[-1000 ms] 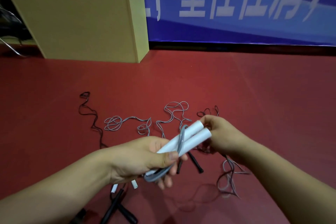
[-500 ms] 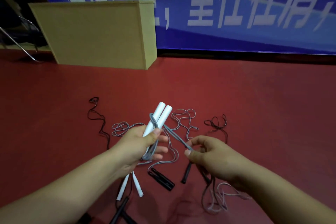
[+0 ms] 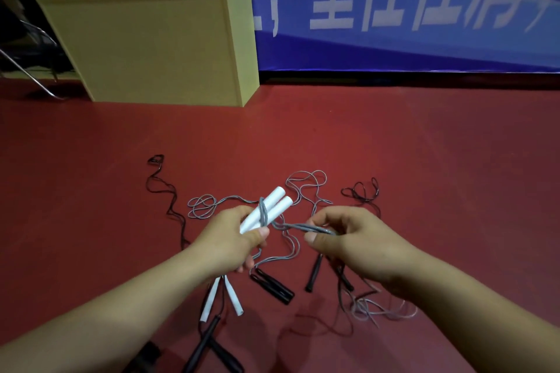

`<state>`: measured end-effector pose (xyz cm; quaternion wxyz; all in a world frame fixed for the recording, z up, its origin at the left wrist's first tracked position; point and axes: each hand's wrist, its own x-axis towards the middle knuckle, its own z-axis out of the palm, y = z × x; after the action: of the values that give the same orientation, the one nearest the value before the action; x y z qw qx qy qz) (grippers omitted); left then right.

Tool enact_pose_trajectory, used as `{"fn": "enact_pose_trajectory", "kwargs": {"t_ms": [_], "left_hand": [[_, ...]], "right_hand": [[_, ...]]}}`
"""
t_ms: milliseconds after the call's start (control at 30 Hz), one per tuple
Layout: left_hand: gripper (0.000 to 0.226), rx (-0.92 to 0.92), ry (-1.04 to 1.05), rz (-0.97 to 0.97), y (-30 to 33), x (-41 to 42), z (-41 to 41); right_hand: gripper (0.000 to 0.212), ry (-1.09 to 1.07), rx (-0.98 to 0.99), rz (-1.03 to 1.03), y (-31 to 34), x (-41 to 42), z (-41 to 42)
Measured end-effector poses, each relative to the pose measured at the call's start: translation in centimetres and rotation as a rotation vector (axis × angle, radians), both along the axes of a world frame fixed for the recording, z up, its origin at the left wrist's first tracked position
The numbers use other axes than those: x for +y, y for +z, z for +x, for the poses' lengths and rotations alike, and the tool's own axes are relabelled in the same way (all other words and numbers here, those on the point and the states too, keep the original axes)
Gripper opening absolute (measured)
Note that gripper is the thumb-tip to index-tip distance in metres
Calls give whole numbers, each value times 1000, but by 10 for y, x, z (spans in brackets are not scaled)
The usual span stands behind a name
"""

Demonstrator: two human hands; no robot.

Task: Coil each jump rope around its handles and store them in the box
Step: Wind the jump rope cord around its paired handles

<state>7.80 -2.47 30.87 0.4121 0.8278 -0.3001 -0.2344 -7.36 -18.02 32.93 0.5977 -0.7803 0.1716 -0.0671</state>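
Note:
My left hand (image 3: 233, 239) grips two white jump rope handles (image 3: 274, 204) held side by side, pointing up and to the right. A grey rope (image 3: 263, 212) loops once around them. My right hand (image 3: 348, 239) pinches that doubled grey rope (image 3: 306, 227) just right of the handles, pulled fairly taut. The tan box (image 3: 157, 48) stands at the back left on the red floor. On the floor below my hands lie more ropes: a white-handled pair (image 3: 222, 297), black handles (image 3: 271, 285) and tangled grey and black cords.
Black handles (image 3: 209, 345) lie near the bottom edge, another black handle (image 3: 313, 272) under my right hand. A black cord (image 3: 165, 191) snakes at left, loose grey cord (image 3: 378, 309) at right. A blue banner (image 3: 394, 9) covers the back wall; a metal chair leg (image 3: 27, 73) shows far left.
My right hand let go of the handle tips, took the grey rope and drew it out to the right. My left hand turned the handles more upright, then tilted them right.

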Motion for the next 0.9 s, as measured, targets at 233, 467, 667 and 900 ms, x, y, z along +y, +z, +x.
{"fn": "enact_pose_trajectory", "kwargs": {"t_ms": [233,467,667,900], "left_hand": [[9,-240,-301,254,-1,1,-3],[11,-238,-585,229,11,-3,-20],[10,-27,-657,105,23,-3,-31],[35,128,-665,-26,30,0,-42]], "right_hand": [[12,-24,-134,-46,3,-7,0],[6,-130,-163,-167,-1,-20,4],[23,-168,-146,18,-5,-29,7],[16,-31,-152,101,0,-32,3]]}}
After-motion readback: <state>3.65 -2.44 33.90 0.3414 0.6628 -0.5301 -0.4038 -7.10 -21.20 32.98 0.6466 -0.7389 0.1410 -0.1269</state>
